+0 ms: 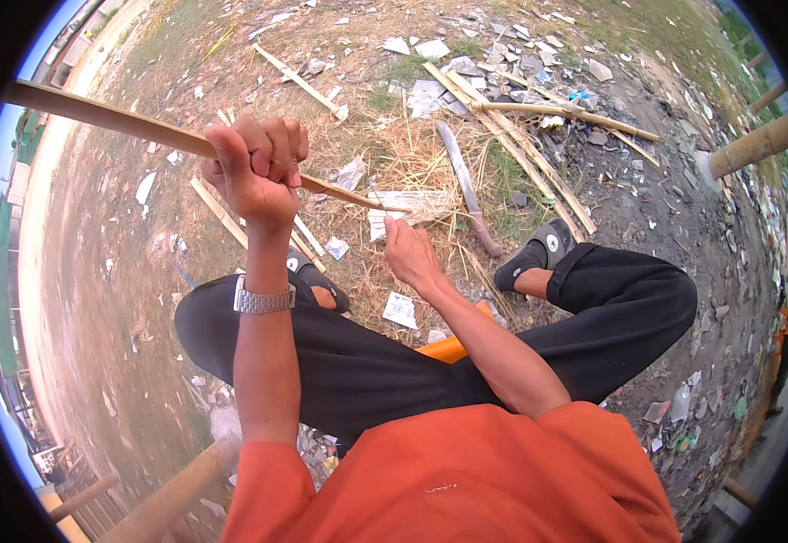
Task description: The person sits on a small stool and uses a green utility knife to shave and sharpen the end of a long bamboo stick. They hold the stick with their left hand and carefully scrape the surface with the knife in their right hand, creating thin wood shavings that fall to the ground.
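Head view: left hand point(256, 172) clamps wooden strip point(122, 121); strip tip lies just beyond right hand point(415, 257), can't tell whether fingers are pinching. Probably best: firm, steady left grip.

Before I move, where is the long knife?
In the head view, the long knife lies right of centre, its handle between the right hand and right shoe.

Orange shirt point(448, 480) worn near, black trousers point(385, 376) beyond!
Left, a silver watch point(265, 300) is sported; far, white-marked dark shoes point(530, 255).
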A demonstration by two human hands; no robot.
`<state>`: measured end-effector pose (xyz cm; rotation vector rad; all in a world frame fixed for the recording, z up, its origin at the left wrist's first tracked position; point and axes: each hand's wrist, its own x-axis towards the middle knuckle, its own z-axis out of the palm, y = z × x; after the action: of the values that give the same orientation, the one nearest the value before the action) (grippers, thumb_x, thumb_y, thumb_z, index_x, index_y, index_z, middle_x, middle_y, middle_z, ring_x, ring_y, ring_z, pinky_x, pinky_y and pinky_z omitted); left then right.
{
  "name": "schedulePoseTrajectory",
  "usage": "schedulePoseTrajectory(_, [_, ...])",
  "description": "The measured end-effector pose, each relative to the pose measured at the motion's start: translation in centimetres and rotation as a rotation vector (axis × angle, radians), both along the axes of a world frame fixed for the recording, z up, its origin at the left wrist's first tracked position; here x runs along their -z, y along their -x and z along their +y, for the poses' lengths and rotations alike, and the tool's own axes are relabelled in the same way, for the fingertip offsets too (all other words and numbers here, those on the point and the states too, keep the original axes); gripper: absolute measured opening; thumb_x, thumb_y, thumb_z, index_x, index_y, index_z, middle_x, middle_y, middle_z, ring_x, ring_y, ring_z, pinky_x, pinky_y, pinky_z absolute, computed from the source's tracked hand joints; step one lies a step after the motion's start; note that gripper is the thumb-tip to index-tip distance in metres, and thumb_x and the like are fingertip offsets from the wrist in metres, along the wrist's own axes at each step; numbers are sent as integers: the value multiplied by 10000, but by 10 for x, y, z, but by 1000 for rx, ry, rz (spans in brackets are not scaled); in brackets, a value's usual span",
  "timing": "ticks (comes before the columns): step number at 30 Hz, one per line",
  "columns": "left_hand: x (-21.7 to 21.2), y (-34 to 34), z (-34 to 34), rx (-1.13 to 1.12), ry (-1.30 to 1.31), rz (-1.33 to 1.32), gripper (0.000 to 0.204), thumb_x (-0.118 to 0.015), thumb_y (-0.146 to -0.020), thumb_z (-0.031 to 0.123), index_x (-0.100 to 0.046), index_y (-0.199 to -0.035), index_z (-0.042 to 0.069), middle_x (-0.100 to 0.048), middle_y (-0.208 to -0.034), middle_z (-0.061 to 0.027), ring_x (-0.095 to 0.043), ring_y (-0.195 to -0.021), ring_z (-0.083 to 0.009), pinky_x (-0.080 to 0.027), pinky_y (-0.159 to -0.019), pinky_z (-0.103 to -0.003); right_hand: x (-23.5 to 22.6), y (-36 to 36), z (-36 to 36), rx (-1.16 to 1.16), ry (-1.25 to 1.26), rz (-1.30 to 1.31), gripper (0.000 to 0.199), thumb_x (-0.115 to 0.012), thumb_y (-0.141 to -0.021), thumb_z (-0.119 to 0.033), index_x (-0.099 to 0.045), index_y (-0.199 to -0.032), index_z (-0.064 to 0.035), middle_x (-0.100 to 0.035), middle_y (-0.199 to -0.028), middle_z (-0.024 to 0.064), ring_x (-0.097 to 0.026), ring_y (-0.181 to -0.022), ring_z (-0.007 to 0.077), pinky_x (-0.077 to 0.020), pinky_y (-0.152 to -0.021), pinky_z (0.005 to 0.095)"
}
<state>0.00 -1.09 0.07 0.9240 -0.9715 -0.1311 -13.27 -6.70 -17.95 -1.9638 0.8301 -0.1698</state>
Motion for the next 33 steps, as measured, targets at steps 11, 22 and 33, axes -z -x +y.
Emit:
schedulePoseTrajectory(11, [0,2,0,-40,-10,14,560,-292,-965,559,-260,-585,148,-196,-436,36,-155,-379,-94,-187,-413,-263,20,4,7,-17,-25,25,455,-295,-993,-357,-522,-953,34,-572,-731,350,-574,-769,489,-453,-724,553])
schedulePoseTrajectory(22, [0,4,-1,-71,-32,20,569,-296,-961,566,-242,-577,150,-186,-451,35,-155,-388,-94,-194,-406,-266,61,2,-5,36,58,80,484,-306,-987,-366,-562,-934,41,-600,-766,325,-600,-782,484,-474,-721,540])
schedulePoseTrajectory(33, [2,1,2,-20,73,33,543,-367,-975,492,-274,-575,136,-245,-432,25,-229,-362,-76,-222,-384,-239,153,14,-46,-27,5,416,558,-282,-980,-401,-578,-1094,57,-598,-1028,323,-571,-993,471,-434,-899,518])
